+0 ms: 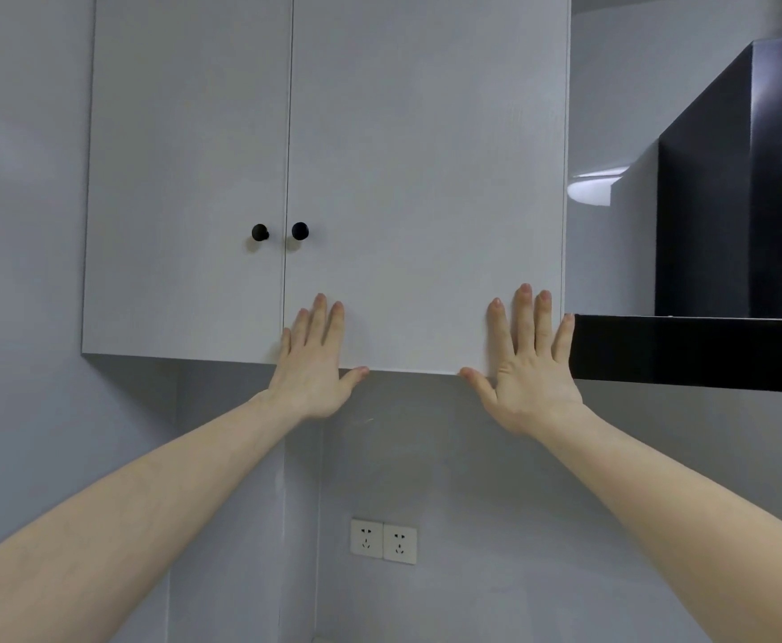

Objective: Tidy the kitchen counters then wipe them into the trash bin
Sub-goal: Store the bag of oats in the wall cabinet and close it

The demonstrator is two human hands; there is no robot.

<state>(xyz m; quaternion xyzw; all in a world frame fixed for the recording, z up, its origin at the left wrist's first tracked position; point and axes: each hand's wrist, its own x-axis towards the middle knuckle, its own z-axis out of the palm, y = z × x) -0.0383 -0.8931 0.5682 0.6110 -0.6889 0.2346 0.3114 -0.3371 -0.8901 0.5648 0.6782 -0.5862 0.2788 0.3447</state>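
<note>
Both hands flat on the right door (pixel 426 178) of a pale grey wall cabinet (pixel 185 178), near its bottom edge. Left hand (pixel 315 364) & right hand (pixel 526 368) press w/ fingers straight, spread, gripping nothing. Doors closed; two black knobs (pixel 300 231) at centre seam. Black hood (pixel 727 225) just beside, at right; twin sockets (pixel 383 541) on the wall below. Worktop out of view.

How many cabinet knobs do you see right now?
2. The left door's knob sits at that door's inner edge; the right door's knob is just across the seam beside it, above the left hand. No others are in view.
</note>
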